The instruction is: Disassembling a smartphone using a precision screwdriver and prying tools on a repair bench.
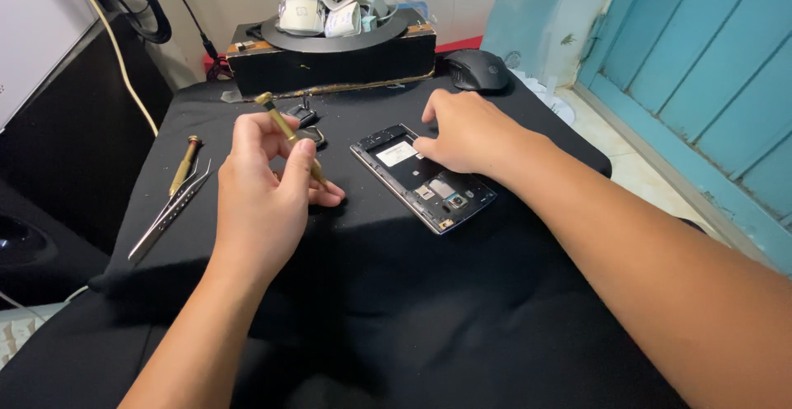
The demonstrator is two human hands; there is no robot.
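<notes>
My left hand (264, 182) holds a slim brass screwdriver (285, 127) between thumb and fingers, its cap end pointing up and away, above the black cloth. To its right lies an opened phone (421, 180) with the back cover off, showing its dark frame and inner parts. My right hand (466, 133) rests on the phone's upper right part, fingers pressed down on it. Beyond the left hand, a small dark part (304, 117) sits on the cloth.
A second brass screwdriver (185, 164) and metal tweezers (172, 209) lie at the left on the black-covered table (396, 293). A black box (330, 58) with a monitor base and white bits stands at the back, a black mouse (477, 69) beside it. A turquoise door (709, 71) is at right.
</notes>
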